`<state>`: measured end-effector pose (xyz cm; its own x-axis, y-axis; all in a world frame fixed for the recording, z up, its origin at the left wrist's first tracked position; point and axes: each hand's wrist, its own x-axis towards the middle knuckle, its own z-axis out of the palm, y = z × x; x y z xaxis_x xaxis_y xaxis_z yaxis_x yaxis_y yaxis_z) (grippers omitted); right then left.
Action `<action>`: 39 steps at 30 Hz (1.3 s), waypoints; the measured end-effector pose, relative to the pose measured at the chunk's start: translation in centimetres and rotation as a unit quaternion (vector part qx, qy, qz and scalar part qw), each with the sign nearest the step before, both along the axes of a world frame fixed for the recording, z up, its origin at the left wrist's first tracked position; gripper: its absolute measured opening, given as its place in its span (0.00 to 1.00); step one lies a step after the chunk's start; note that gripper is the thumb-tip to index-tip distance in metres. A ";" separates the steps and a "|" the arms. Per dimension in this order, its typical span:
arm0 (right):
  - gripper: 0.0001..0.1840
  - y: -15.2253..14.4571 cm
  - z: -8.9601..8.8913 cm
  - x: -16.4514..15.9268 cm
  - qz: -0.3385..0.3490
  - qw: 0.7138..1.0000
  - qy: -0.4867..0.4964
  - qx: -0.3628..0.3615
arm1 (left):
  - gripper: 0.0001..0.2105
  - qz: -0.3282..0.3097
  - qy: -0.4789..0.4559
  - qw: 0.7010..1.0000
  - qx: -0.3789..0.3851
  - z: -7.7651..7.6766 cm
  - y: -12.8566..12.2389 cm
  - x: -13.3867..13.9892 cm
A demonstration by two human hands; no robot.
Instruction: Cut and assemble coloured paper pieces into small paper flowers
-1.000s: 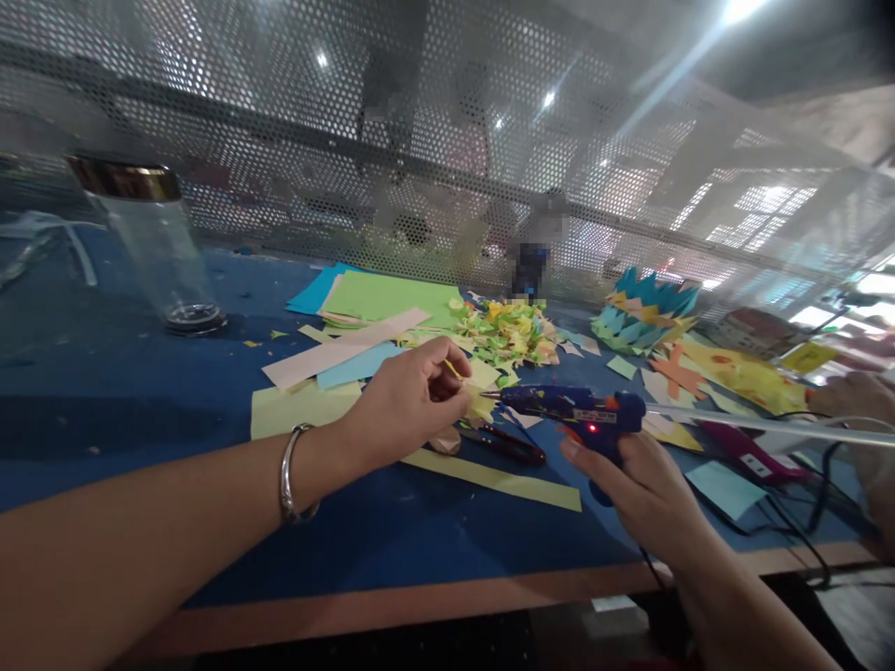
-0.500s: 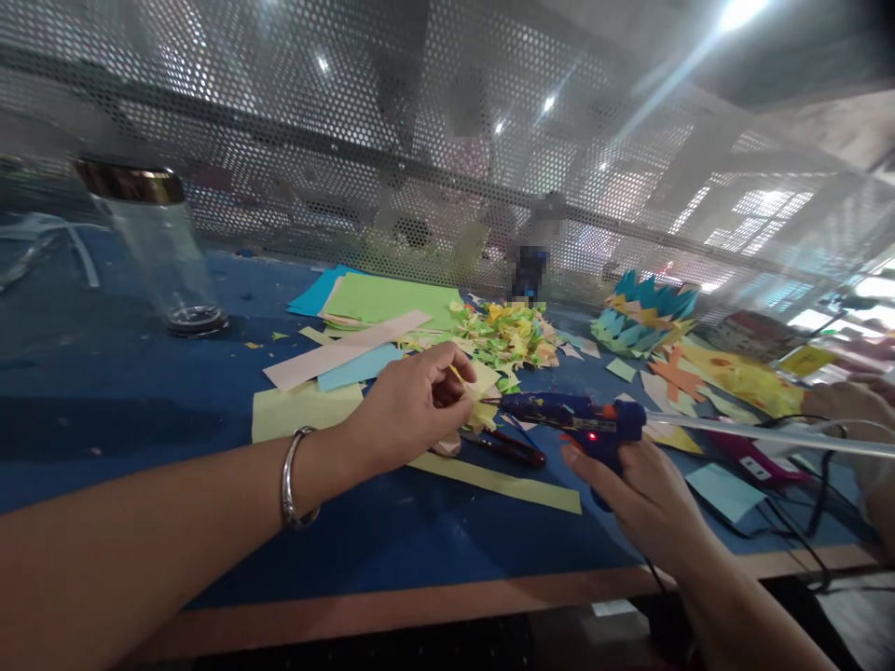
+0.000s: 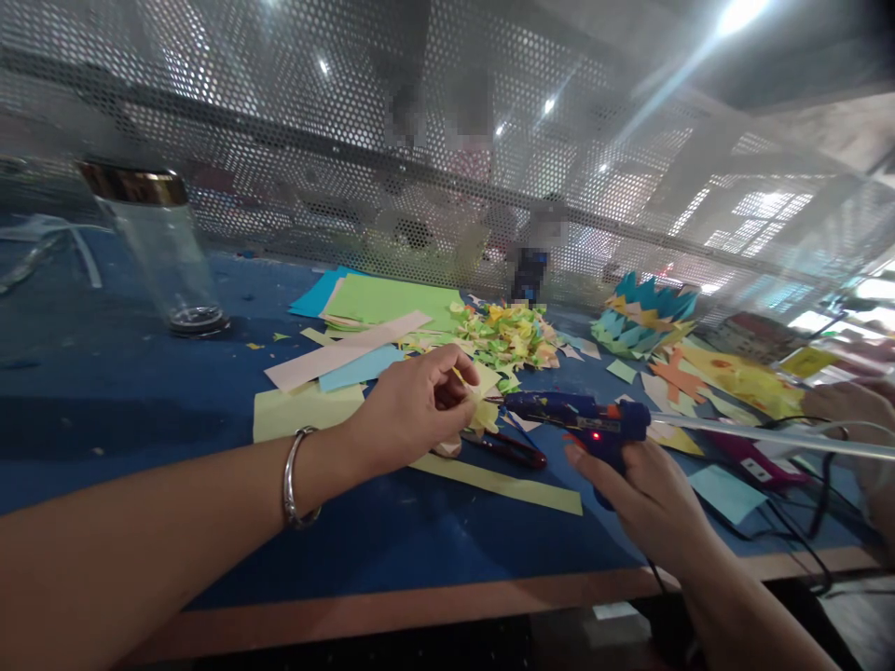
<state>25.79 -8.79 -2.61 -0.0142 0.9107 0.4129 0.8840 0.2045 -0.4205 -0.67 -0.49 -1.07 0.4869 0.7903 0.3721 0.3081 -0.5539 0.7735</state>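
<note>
My left hand [image 3: 423, 401], with a silver bangle at its wrist, is closed in a pinch on a small pale yellow paper piece [image 3: 484, 417], partly hidden by my fingers. My right hand [image 3: 640, 485] grips a dark blue hot glue gun [image 3: 559, 413] by its handle. Its nozzle points left and meets the paper piece or stops just short; I cannot tell which. A red light glows on its body, and a long clear glue stick [image 3: 755, 433] sticks out of the back. Below the paper lie dark red-handled scissors [image 3: 514, 451] and a yellow-green paper strip [image 3: 503, 485].
Green paper sheets [image 3: 392, 300] and a heap of paper scraps [image 3: 514, 335] lie behind my hands. A glass bottle [image 3: 164, 252] stands at left. At right are a teal paper crown [image 3: 647, 317], a magenta power strip [image 3: 759, 461], cables and another person's hand [image 3: 846, 410].
The glue gun and my right hand have shifted very slightly right. My left hand keeps its pinch on the paper piece, almost unmoved.
</note>
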 end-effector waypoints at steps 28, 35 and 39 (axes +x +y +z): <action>0.22 6.2 2.6 6.7 -0.164 0.983 -0.014 -0.076 | 0.06 0.019 -0.175 0.957 -0.230 0.1 0.6 0.6; 0.15 4.9 4.3 -4.1 0.157 0.985 -0.045 -0.047 | 0.06 0.019 -0.197 0.948 -0.250 0.2 0.5 0.9; 0.15 6.2 4.3 -5.8 0.194 0.979 -0.046 -0.029 | 0.04 0.016 -0.222 0.936 -0.272 0.6 0.4 0.7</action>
<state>20.04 -2.61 1.73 -0.3988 0.8514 0.3407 0.7786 0.5107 -0.3647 0.06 -0.08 -0.42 0.3530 0.9329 0.0706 -0.1015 -0.0369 0.9942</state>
